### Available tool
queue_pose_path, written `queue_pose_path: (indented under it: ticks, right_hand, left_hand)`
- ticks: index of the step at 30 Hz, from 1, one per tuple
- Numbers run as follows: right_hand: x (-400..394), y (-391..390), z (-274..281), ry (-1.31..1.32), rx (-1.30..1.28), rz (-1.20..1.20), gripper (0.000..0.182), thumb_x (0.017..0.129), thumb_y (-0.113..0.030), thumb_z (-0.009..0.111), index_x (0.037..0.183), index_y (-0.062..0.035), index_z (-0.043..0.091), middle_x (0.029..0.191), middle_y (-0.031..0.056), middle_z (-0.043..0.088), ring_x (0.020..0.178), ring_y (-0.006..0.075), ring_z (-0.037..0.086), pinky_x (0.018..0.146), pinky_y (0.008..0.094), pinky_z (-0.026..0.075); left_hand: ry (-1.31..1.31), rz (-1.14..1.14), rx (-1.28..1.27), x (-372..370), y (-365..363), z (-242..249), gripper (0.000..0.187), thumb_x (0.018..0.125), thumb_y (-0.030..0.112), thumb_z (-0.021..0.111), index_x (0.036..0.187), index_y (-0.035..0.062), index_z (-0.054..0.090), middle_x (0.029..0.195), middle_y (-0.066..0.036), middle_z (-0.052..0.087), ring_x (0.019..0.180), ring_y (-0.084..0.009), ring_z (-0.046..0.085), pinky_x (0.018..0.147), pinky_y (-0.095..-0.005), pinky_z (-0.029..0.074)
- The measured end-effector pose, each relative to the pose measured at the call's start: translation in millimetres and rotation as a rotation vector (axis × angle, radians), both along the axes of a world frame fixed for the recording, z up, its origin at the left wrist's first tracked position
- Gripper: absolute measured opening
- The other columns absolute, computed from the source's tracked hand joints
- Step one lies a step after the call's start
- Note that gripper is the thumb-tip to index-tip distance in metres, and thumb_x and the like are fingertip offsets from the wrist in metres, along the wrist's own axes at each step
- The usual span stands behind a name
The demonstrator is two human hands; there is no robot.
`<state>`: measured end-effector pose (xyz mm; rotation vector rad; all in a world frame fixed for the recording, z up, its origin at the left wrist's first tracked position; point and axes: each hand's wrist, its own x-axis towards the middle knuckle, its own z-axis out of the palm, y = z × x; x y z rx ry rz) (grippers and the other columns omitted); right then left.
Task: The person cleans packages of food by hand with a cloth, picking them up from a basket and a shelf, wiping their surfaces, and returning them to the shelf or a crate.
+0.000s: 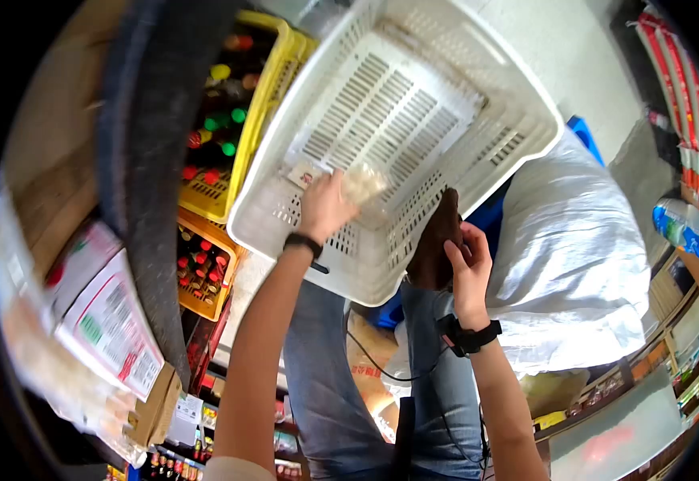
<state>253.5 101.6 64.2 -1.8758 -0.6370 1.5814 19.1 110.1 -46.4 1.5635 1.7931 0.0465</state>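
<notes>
The fingers of the left hand (325, 207) are curled around a small clear packet (363, 184), which is held inside the white basket (477, 152) against its slotted floor. The right hand (465, 260) is closed on a brown object (433, 240) at the basket's 5 o'clock rim; what that object is cannot be told. A black band is worn on each wrist. At 9 o'clock of the basket, 2 yellow crates (265, 96) of bottles are stacked. At 3 o'clock a large white sack (574, 256) is seen.
</notes>
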Motion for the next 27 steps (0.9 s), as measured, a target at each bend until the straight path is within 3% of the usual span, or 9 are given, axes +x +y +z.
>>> queue_pose_path:
  ticks: [3, 6, 8, 11, 13, 19, 21, 23, 27]
  right_hand:
    - [15, 4, 35, -0.081, 0.109, 0.042, 0.030, 0.079, 0.001, 0.056, 0.109, -0.0017, 0.051, 0.100, 0.0031, 0.054, 0.089, 0.0102, 0.050, 0.079, 0.0230, 0.040]
    - [28, 21, 82, -0.127, 0.175, 0.141, 0.033, 0.079, -0.003, 0.051, 0.112, -0.0002, 0.052, 0.110, 0.0085, 0.055, 0.104, 0.0180, 0.049, 0.090, 0.0282, 0.038]
    - [53, 23, 98, 0.201, 0.106, 0.068, 0.041, 0.077, -0.013, 0.048, 0.116, -0.0010, 0.049, 0.115, 0.0107, 0.051, 0.107, 0.0206, 0.048, 0.093, 0.0316, 0.037]
    - [52, 44, 198, 0.413, 0.021, 0.323, 0.048, 0.069, -0.014, 0.044, 0.115, 0.0008, 0.047, 0.116, 0.0110, 0.050, 0.111, 0.0219, 0.046, 0.095, 0.0326, 0.035]
    - [21, 51, 244, 0.136, 0.131, 0.548, 0.052, 0.066, -0.012, 0.042, 0.116, 0.0026, 0.046, 0.118, 0.0119, 0.050, 0.113, 0.0222, 0.044, 0.098, 0.0316, 0.032]
    - [-101, 70, 349, 0.724, -0.072, 0.835, 0.065, 0.073, -0.025, 0.059, 0.128, 0.0012, 0.037, 0.123, 0.0115, 0.047, 0.118, 0.0213, 0.040, 0.101, 0.0305, 0.026]
    - [-124, 67, 349, 0.744, 0.030, 1.119, 0.077, 0.071, -0.032, 0.069, 0.131, 0.0006, 0.033, 0.125, 0.0097, 0.045, 0.118, 0.0198, 0.039, 0.101, 0.0302, 0.027]
    - [-148, 60, 348, 0.618, 0.014, 1.260, 0.075, 0.069, -0.020, 0.075, 0.129, 0.0009, 0.035, 0.124, 0.0089, 0.046, 0.115, 0.0192, 0.042, 0.098, 0.0309, 0.031]
    - [-195, 32, 345, 0.625, -0.122, 1.225, 0.063, 0.074, -0.016, 0.070, 0.126, 0.0007, 0.038, 0.123, 0.0089, 0.048, 0.111, 0.0175, 0.046, 0.095, 0.0307, 0.035]
  left_hand:
    - [-0.084, 0.207, 0.297, 15, -8, 111, 0.053, 0.055, 0.026, 0.078, 0.097, 0.0051, 0.051, 0.091, -0.014, 0.058, 0.085, -0.0314, 0.057, 0.073, -0.0404, 0.047]
    - [-0.297, 0.459, 0.132, 24, -23, 242, 0.046, 0.061, 0.024, 0.074, 0.098, 0.0063, 0.053, 0.089, -0.015, 0.058, 0.085, -0.0313, 0.058, 0.071, -0.0376, 0.048]
    - [-0.229, 0.508, 0.304, 31, -32, 327, 0.049, 0.059, 0.027, 0.073, 0.099, 0.0067, 0.054, 0.094, -0.014, 0.056, 0.088, -0.0306, 0.057, 0.073, -0.0367, 0.048]
    - [-0.229, 0.645, 0.434, 54, -61, 412, 0.055, 0.057, 0.022, 0.077, 0.102, 0.0043, 0.051, 0.095, -0.014, 0.054, 0.089, -0.0321, 0.055, 0.074, -0.0362, 0.047]
    - [-0.281, 0.753, 0.397, 38, -71, 460, 0.056, 0.057, 0.023, 0.078, 0.102, 0.0032, 0.051, 0.094, -0.013, 0.054, 0.089, -0.0318, 0.055, 0.075, -0.0357, 0.047]
    - [-0.405, 1.088, 0.499, -2, -103, 500, 0.063, 0.054, 0.027, 0.081, 0.104, 0.0026, 0.052, 0.094, -0.013, 0.059, 0.083, -0.0247, 0.061, 0.075, -0.0323, 0.049]
    - [-0.467, 1.199, 0.459, -19, -116, 514, 0.063, 0.055, 0.027, 0.081, 0.105, 0.0016, 0.052, 0.093, -0.014, 0.060, 0.083, -0.0210, 0.062, 0.074, -0.0300, 0.049]
    - [-0.445, 1.222, 0.486, -38, -124, 523, 0.061, 0.057, 0.027, 0.080, 0.105, 0.0013, 0.052, 0.095, -0.014, 0.060, 0.084, -0.0224, 0.062, 0.075, -0.0312, 0.049]
    - [-0.229, 1.067, 0.495, -82, -149, 541, 0.066, 0.060, 0.027, 0.080, 0.113, 0.0020, 0.049, 0.103, -0.009, 0.059, 0.088, -0.0232, 0.061, 0.079, -0.0314, 0.048]
